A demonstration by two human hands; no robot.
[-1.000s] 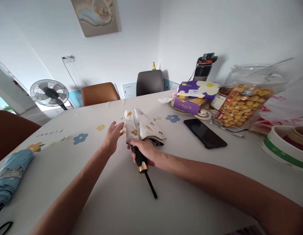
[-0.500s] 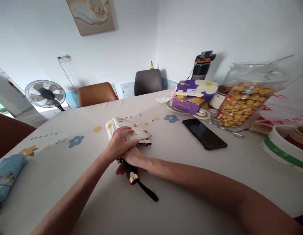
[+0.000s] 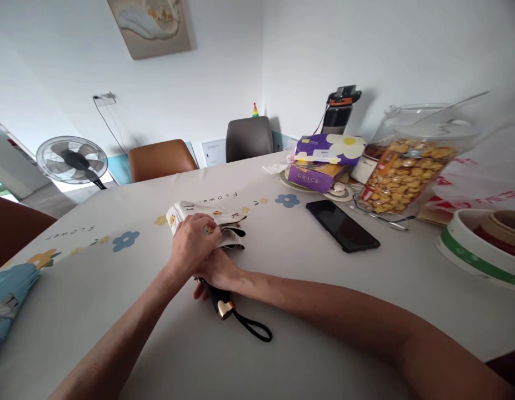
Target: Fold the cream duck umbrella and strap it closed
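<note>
A folded white umbrella (image 3: 183, 210) with small printed figures and a black underside lies across the table middle. Its black handle (image 3: 215, 297), with a copper-coloured end and a looped wrist strap, points toward me. My left hand (image 3: 194, 239) is closed over the canopy from above, fingers curled on the fabric. Beneath it, my right hand (image 3: 219, 270) wraps round the umbrella near the top of the handle; some of its fingertips show on the far side. The loose canopy edge sticks out to the right of my left hand.
A black phone (image 3: 343, 226) lies to the right, near glasses (image 3: 386, 221) and a jar of snacks (image 3: 407, 172). Purple tissue packs (image 3: 311, 176) sit behind it. Tape rolls (image 3: 482, 250) stand at the right edge, a blue folded umbrella (image 3: 9, 303) at the left.
My left hand has shifted slightly left and curled its fingers more over the canopy. The canopy's right edge has folded, showing more black underside. The strap loop has opened out.
</note>
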